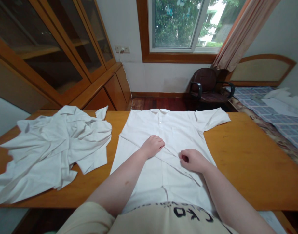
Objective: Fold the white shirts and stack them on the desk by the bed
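Observation:
A white button-up shirt (161, 130) lies spread front side up on the table, its collar at the far edge. One sleeve is laid diagonally across the shirt's body, from the left shoulder down to the right; the other sleeve (212, 117) sticks out to the right. My left hand (154, 146) is on the crossed sleeve near the middle, fingers bent and closed on its upper edge. Farther along that sleeve, my right hand (192, 160) is curled, thumb and forefinger together at the sleeve's edge. Its other fingers are partly hidden.
A crumpled heap of white shirts or similar garments (53, 149) covers the left of the wooden table (251, 162). Beyond the table are a glass-doored cabinet (100, 70), a window (175, 29), an armchair (207, 84) and a bed (268, 107). A white cord (126, 78) hangs from the wall socket.

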`<action>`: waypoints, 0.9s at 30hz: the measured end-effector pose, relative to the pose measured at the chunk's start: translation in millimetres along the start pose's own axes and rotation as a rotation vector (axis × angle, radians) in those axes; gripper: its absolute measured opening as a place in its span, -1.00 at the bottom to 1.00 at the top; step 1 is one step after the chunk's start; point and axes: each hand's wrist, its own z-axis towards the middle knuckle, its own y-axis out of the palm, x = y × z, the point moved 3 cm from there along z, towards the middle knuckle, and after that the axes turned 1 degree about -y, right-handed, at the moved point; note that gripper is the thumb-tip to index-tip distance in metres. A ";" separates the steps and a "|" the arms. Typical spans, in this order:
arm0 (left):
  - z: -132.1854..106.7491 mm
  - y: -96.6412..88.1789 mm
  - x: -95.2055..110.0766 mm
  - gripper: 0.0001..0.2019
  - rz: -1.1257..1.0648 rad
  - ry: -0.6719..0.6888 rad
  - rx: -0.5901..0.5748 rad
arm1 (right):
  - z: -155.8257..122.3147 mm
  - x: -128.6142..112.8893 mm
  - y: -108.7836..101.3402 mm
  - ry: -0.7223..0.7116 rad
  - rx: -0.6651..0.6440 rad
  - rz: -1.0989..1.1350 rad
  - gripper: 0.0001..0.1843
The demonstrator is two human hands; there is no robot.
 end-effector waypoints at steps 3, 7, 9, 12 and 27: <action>0.0 1.7 -0.9 -0.87 -0.019 -0.021 -0.039 | -0.2 3.6 0.0 0.011 -0.026 0.065 -0.84; -0.3 -1.8 0.3 -0.84 -0.035 -0.017 -0.087 | 1.2 10.9 3.4 0.059 -0.036 0.042 -0.70; -1.1 -5.5 1.7 -0.83 -0.030 -0.019 -0.101 | 1.3 13.0 4.9 0.075 -0.040 0.036 -0.66; -2.3 -10.0 4.4 -0.88 -0.024 -0.038 -0.110 | 0.8 12.9 5.9 0.101 -0.039 0.032 -0.62; 5.8 3.9 11.0 -0.75 0.080 -0.197 -0.036 | 15.8 10.7 25.4 0.058 0.287 -0.312 -0.54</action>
